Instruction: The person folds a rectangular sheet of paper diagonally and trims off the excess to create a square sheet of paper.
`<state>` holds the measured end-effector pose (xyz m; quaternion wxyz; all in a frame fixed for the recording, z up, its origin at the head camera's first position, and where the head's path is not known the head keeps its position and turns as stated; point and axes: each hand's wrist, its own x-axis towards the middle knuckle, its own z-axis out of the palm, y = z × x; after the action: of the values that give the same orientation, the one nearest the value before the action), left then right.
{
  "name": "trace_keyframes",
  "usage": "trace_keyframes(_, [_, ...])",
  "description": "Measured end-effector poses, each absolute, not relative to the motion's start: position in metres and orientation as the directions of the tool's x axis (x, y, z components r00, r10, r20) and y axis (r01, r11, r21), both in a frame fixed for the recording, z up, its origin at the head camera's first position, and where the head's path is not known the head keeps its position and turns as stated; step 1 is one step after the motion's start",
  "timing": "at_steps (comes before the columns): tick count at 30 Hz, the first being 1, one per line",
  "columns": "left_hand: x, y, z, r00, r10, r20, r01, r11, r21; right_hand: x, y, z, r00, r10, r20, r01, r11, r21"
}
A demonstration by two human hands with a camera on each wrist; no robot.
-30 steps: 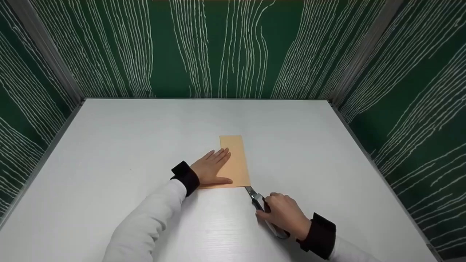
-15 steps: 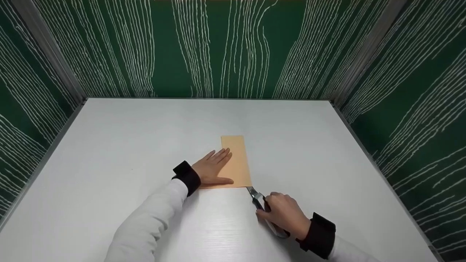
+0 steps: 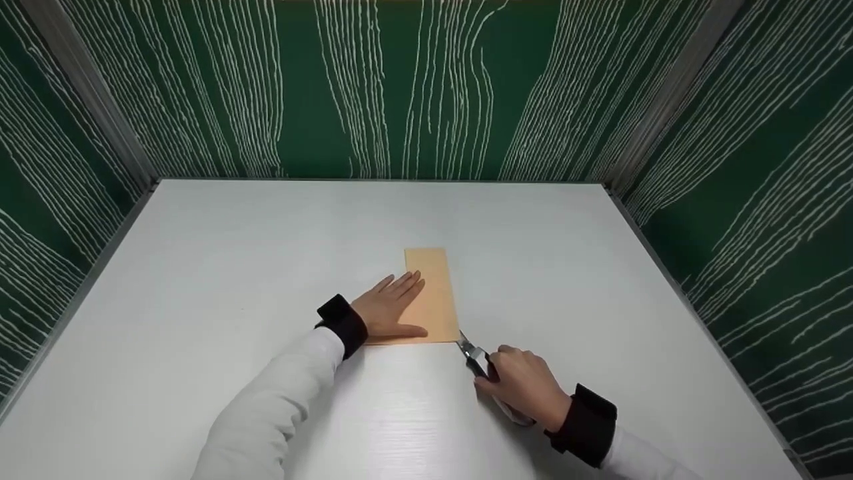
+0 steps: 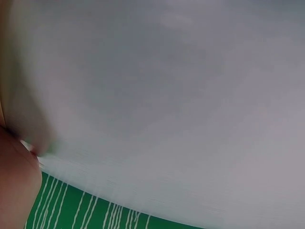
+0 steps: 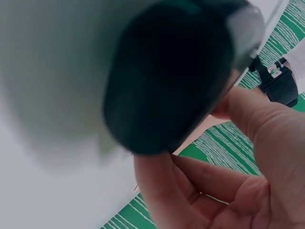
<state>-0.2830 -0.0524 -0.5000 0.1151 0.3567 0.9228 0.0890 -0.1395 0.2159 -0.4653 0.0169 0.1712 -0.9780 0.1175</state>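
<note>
table [image 3: 233, 267] open left, right, far | obstacles: card [image 3: 436, 293], green walls [image 3: 400, 87]

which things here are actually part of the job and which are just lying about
In use:
- tan paper sheet, pressed flat by the left hand
- utility knife, gripped by the right hand, blade at the sheet's near right corner

Just there:
- white table
- green patterned walls

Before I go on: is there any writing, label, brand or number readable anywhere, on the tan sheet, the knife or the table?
None can be read.
Tan sheet: plain, no print on the part that shows.
Utility knife in the right hand: no mark legible; in the right wrist view it is only a dark blur.
White table and green walls: white streaks only, no lettering.
Left hand lies flat on the sheet.
</note>
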Motion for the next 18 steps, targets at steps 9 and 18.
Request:
trace_keyframes(9, [-0.283, -0.054, -0.501, -0.711, 0.69, -0.135, 0.651, 0.718, 0.246, -0.149, 0.218, -0.466, -0.935, -0.342, 0.094, -0.354, 0.914, -0.198])
trace_keyframes(18, [-0.284, -0.054, -0.502, -0.709, 0.693, -0.13, 0.654, 0.715, 0.249, -0.16, 0.22, -0.467, -0.936, -0.341, 0.085, -0.351, 0.916, -0.193])
